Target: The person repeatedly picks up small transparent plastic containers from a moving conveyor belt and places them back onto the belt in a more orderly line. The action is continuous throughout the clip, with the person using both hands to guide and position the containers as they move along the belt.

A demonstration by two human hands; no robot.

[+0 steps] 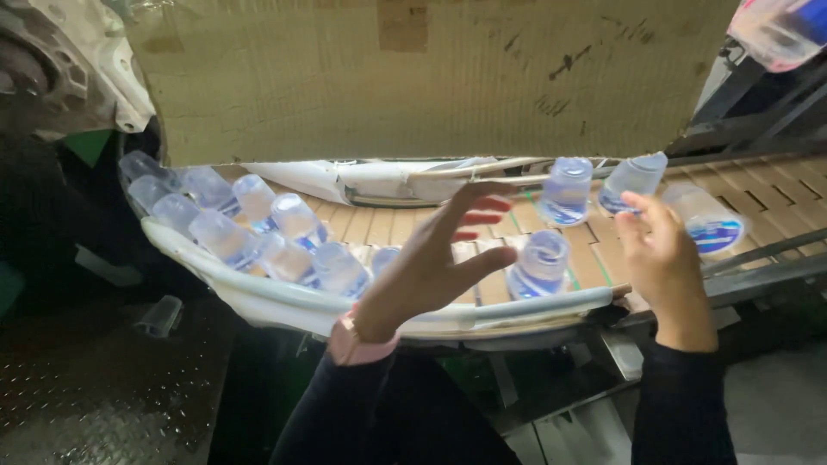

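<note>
Clear plastic bottles with blue labels travel on a slatted conveyor belt (405, 226). My left hand (435, 258) hovers over the belt's middle, fingers spread, holding nothing. Just right of it stands one upright bottle (538, 263). My right hand (659, 254) is raised at the right with fingers apart, empty. Behind it a tilted bottle (633, 181) leans near its fingertips, and another bottle (708, 220) lies to its right. A further upright bottle (567, 189) stands at the back. A cluster of several bottles (250, 228) is bunched at the left end.
A large cardboard sheet (431, 77) walls off the back of the belt. A white curved guide rail (284, 297) runs along the near edge. Dark metal tread floor (86, 387) lies at lower left. A loose bottle (159, 316) rests below the rail.
</note>
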